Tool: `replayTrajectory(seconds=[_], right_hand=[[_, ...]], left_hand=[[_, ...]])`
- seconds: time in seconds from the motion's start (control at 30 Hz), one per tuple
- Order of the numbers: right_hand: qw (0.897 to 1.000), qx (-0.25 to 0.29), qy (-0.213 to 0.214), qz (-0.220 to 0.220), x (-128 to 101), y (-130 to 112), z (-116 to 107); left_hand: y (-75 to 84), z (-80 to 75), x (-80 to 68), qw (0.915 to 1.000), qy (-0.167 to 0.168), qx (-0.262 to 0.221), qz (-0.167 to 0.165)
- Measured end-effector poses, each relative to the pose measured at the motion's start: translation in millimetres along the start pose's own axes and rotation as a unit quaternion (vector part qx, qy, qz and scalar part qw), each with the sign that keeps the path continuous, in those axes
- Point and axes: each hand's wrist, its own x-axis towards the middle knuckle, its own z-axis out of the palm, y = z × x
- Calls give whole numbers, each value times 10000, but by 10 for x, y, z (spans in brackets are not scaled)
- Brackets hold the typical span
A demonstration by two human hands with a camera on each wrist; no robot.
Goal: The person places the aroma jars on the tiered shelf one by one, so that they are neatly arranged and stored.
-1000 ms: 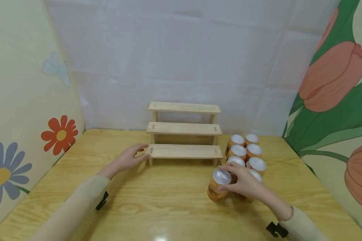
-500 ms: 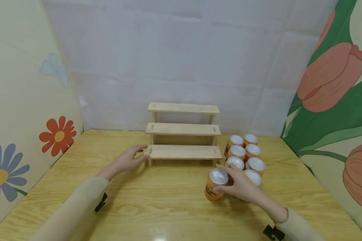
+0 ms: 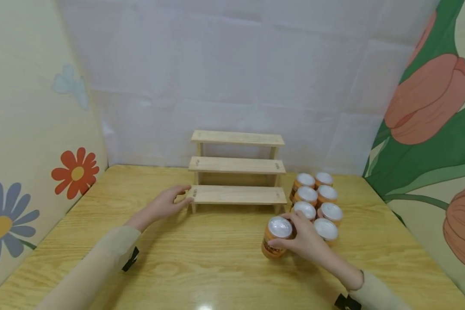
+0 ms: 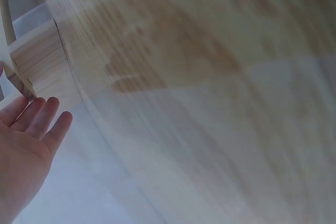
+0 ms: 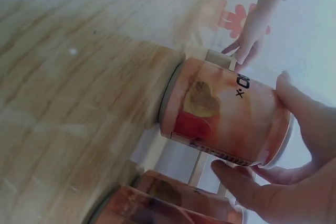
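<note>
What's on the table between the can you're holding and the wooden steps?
Nothing: in the head view only bare table lies between the held can in the right hand and the wooden steps.

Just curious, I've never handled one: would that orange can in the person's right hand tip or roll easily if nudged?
The orange can looks rigid and stands on a flat base, so probably steady. On its round side it would likely roll. The right hand grips it near the top.

An orange can (image 5: 226,121) is gripped by the right hand (image 5: 286,182) — thumb and fingers curled round its lidded end. More cans (image 5: 173,203) are seen beside it on the wooden table (image 5: 63,93). The left hand (image 5: 247,45) is seen beyond — against a wooden rack (image 5: 220,59).
</note>
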Motion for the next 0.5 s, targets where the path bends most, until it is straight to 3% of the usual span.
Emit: replayTrajectory(seconds=[0.2, 0.33, 0.5], right_hand=[[9994, -55, 149, -317, 32, 7, -40], [9979, 255, 187, -572, 38, -2, -109], [9960, 830, -2, -324, 59, -70, -271]], left_hand=[[28, -5, 1, 9999, 71, -84, 66], [23, 3, -1, 9998, 121, -36, 178], [23, -6, -6, 9999, 38, -73, 96]])
